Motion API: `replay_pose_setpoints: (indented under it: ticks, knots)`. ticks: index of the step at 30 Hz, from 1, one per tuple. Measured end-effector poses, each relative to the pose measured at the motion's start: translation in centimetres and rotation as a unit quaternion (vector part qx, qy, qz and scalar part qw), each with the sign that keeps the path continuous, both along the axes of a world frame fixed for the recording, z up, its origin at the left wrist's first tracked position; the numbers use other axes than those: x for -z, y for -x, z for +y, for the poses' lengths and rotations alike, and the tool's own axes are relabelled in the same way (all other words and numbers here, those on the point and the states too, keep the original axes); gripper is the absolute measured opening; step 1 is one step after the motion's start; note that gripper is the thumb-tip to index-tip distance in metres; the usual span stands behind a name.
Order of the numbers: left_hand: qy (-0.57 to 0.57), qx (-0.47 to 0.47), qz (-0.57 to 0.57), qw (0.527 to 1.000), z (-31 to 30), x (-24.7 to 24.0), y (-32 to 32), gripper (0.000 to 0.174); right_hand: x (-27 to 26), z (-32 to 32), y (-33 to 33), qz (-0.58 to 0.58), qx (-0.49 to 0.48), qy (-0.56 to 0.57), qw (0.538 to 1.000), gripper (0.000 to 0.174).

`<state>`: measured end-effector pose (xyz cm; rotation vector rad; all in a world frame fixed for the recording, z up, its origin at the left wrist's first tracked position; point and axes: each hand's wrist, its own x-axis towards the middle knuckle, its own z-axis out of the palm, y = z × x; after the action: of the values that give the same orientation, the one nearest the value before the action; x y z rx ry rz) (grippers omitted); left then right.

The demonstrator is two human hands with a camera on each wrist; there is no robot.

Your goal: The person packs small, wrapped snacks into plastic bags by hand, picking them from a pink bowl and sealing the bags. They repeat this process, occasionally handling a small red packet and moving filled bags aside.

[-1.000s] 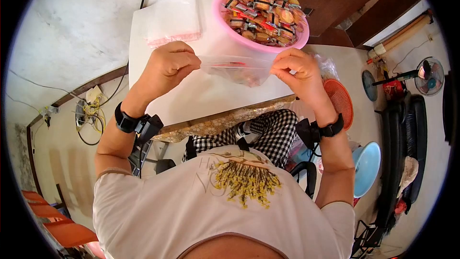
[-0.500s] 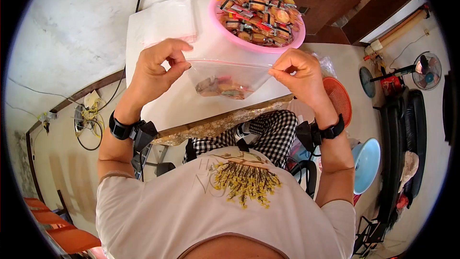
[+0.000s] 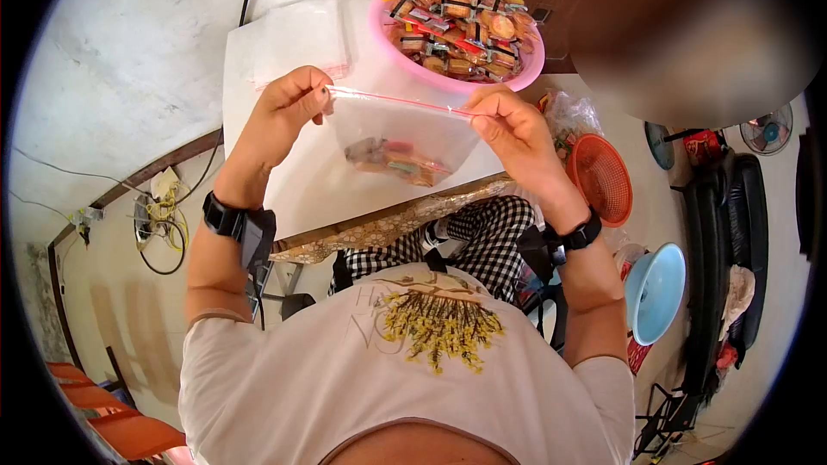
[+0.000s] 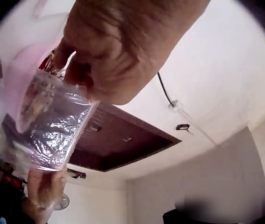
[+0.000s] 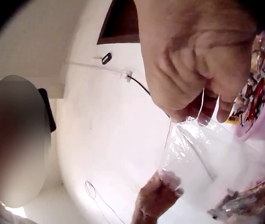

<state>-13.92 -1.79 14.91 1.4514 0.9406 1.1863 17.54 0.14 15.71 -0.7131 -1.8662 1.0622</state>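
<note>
Between both hands hangs a clear zip-lock bag (image 3: pixel 396 129) with a red line along its top edge, stretched taut sideways. Several wrapped snacks (image 3: pixel 401 162) lie at the bottom of it. My left hand (image 3: pixel 293 103) pinches the bag's left top corner between thumb and fingers. At the right top corner, my right hand (image 3: pixel 517 133) pinches the edge in the same way. In the left wrist view the bag (image 4: pixel 53 126) spans from one hand to the other. The right wrist view shows the bag (image 5: pixel 193 144) below the right hand's fingers.
A pink basin (image 3: pixel 517 82) heaped with wrapped snacks (image 3: pixel 465 21) stands at the table's back. Left of it lies a stack of clear bags (image 3: pixel 297 39) on the white table (image 3: pixel 336 202). An orange basket (image 3: pixel 600 181) and a blue basin (image 3: pixel 655 293) are to the right.
The bag has swung from nearly edge-on to facing the head camera, with the snacks inside showing. My left hand has closed its fingers and thumb together at the corner; the right hand has shifted slightly left.
</note>
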Motion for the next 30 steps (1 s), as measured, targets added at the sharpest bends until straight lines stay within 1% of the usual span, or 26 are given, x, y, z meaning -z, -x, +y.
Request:
replay_pose_setpoints:
  ticks: [3,4,5,6,7,8,9,12,13,16,17,19,21,23,26,28,29,30]
  knots:
    - [0.059,-0.034,0.054,0.996,1.6,0.3,0.1,0.008,-0.5,-0.7,1.7,0.085,-0.025,0.142,0.986,0.007]
    - [-0.047,-0.097,0.139,0.984,1.9,0.4,-0.2,0.006,-0.6,-0.9,2.3,0.108,-0.029,0.183,0.977,0.008]
    - [-0.151,-0.159,0.220,0.951,2.2,0.5,-0.9,0.006,-0.7,-1.0,2.7,0.131,-0.032,0.225,0.965,0.010]
    - [-0.252,-0.217,0.296,0.895,2.5,0.4,-1.8,0.007,-0.8,-1.1,3.0,0.129,-0.027,0.225,0.965,0.009]
    - [-0.318,-0.240,0.314,0.862,1.7,-1.2,-3.1,0.012,-0.8,-1.1,3.3,0.126,-0.021,0.225,0.966,0.009]
    - [-0.356,-0.212,0.307,0.857,1.1,-2.2,-4.3,0.015,-0.9,-1.1,3.5,0.124,-0.016,0.226,0.966,0.009]
    - [-0.393,-0.182,0.299,0.850,0.5,-3.0,-5.3,0.019,-0.9,-1.2,3.6,0.102,-0.007,0.199,0.975,0.009]
    - [-0.402,-0.075,0.336,0.848,-0.9,-4.7,-7.9,0.016,-1.3,-1.4,3.6,0.039,0.015,0.116,0.992,0.007]
    - [-0.364,-0.034,0.359,0.859,-0.6,-4.6,-8.0,0.014,-1.6,-1.5,3.4,0.022,0.018,0.087,0.996,0.007]
    - [-0.333,0.006,0.351,0.875,0.5,-4.4,-7.7,0.011,-2.4,-1.8,2.2,-0.021,0.038,0.031,0.999,0.007]
    - [-0.316,0.015,0.350,0.882,0.5,-4.3,-7.7,0.011,-2.6,-1.9,1.7,-0.033,0.048,0.018,0.998,0.007]
    - [-0.281,0.035,0.348,0.894,0.3,-4.2,-7.7,0.009,-2.5,-2.3,0.6,-0.018,0.066,0.017,0.998,0.008]
    - [-0.297,0.040,0.355,0.886,0.2,-4.0,-8.1,0.009,-3.1,-2.3,-0.7,-0.014,0.081,-0.001,0.997,0.007]
    - [-0.303,0.049,0.360,0.881,0.2,-3.9,-8.7,0.011,-3.4,-2.5,-2.3,-0.028,0.097,-0.054,0.993,0.009]
    - [-0.366,0.014,0.376,0.851,0.4,-3.4,-10.4,0.017,-5.3,-3.9,-5.7,-0.084,0.138,-0.109,0.981,0.013]
    - [-0.347,0.028,0.399,0.848,0.5,-3.5,-11.9,0.017,-6.0,-4.7,-8.4,-0.137,0.140,-0.135,0.971,0.008]
    - [-0.339,0.031,0.410,0.846,0.7,-3.4,-12.8,0.018,-6.2,-5.1,-9.6,-0.140,0.164,-0.138,0.967,0.009]
    - [-0.330,0.042,0.400,0.854,1.0,-3.1,-13.7,0.018,-6.3,-5.5,-10.7,-0.142,0.187,-0.141,0.962,0.011]
